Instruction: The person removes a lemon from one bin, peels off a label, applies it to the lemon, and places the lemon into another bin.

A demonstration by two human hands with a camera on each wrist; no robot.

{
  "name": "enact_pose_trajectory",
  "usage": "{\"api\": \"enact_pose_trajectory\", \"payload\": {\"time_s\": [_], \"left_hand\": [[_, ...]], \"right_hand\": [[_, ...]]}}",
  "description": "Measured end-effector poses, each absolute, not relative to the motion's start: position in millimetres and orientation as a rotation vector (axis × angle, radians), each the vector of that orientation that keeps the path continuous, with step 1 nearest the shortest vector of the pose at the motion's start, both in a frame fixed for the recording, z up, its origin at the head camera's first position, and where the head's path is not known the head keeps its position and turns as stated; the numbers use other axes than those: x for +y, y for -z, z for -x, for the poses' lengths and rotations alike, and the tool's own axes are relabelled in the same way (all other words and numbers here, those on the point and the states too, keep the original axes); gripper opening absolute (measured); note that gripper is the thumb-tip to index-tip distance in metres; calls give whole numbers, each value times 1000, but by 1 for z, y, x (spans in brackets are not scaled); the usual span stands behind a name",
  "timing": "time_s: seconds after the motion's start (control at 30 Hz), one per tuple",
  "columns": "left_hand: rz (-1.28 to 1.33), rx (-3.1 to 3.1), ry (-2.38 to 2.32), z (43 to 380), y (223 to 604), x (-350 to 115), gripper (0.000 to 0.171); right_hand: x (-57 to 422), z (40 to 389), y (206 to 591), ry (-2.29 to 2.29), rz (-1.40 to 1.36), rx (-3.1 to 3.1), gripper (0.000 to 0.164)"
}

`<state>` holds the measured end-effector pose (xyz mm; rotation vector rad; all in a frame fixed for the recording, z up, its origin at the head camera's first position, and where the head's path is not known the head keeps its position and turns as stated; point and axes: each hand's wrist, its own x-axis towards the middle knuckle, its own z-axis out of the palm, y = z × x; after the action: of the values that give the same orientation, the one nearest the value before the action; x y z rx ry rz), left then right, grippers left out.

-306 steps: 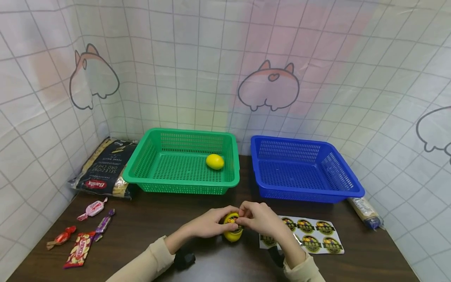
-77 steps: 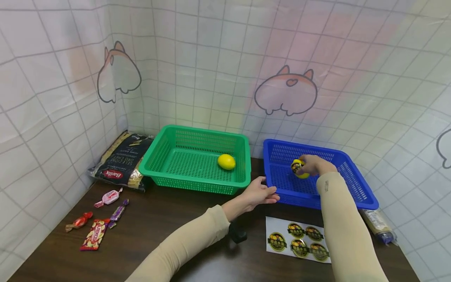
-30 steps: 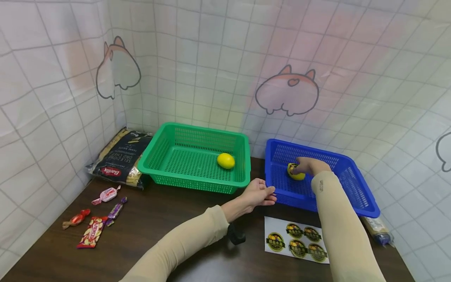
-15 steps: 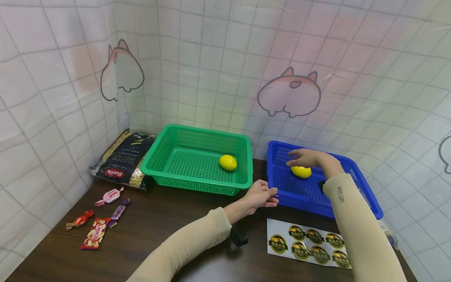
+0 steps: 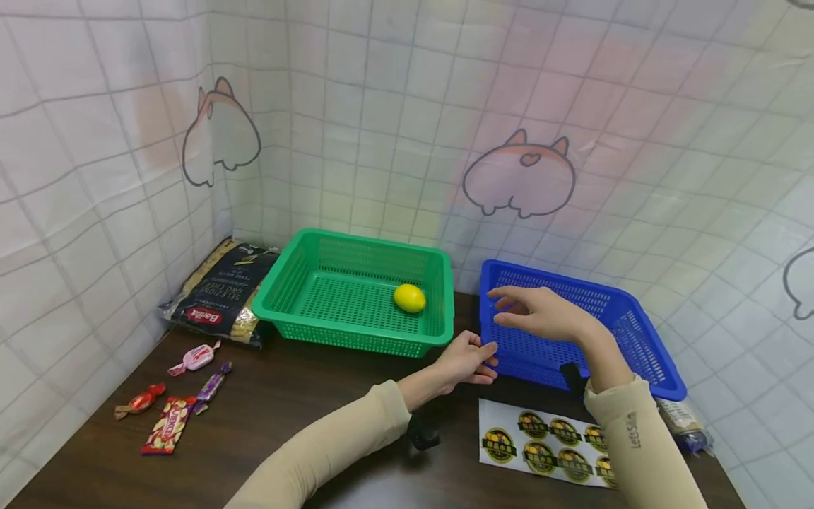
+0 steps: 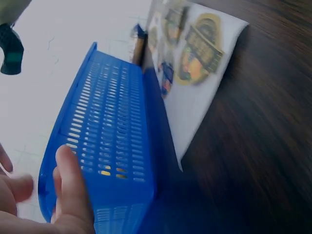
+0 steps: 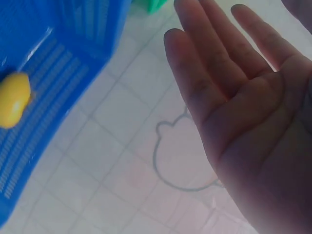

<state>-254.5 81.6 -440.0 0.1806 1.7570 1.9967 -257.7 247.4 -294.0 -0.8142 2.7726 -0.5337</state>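
Note:
My right hand (image 5: pixel 540 311) hovers over the blue basket (image 5: pixel 651 346), fingers apart and nothing in them. In the right wrist view its palm (image 7: pixel 263 131) shows bare. A yellow lemon (image 7: pixel 13 100) lies inside the blue basket; in the head view my right hand hides it. My left hand (image 5: pixel 463 362) is at the near left corner of this basket. In the left wrist view its fingers (image 6: pixel 73 183) lie straight along the outer wall, with the thumb on the other side of the rim. Another lemon (image 5: pixel 410 298) rests in the green basket (image 5: pixel 352 338).
A white sheet (image 5: pixel 496 463) of round black and gold stickers lies before the blue basket. At left are several wrapped sweets (image 5: pixel 170 424) and a pasta bag (image 5: pixel 219 293). A pale packet (image 5: pixel 683 424) sits right of the blue basket, partly hidden. Patterned cloth (image 5: pixel 356 141) encloses the table.
Earlier both hands worked on a lemon by the sticker sheet, then my right hand carried it into the blue basket. It has since let go and risen; my left fingers have spread slightly.

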Motion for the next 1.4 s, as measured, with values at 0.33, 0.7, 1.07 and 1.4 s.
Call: {"api": "enact_pose_trajectory", "payload": {"time_s": [0.33, 0.7, 1.07, 1.4], "left_hand": [[-418, 1953, -1677, 235, 438, 42, 36], [-746, 2187, -1301, 220, 415, -10, 25], [-924, 2269, -1125, 210, 415, -38, 22], [-1035, 2222, -1120, 212, 400, -60, 19]], "right_hand": [[238, 220, 330, 724, 968, 2700, 45], [218, 206, 352, 869, 954, 2717, 33], [208, 205, 387, 950, 855, 2617, 34], [192, 207, 395, 1133, 623, 2628, 54]]}}
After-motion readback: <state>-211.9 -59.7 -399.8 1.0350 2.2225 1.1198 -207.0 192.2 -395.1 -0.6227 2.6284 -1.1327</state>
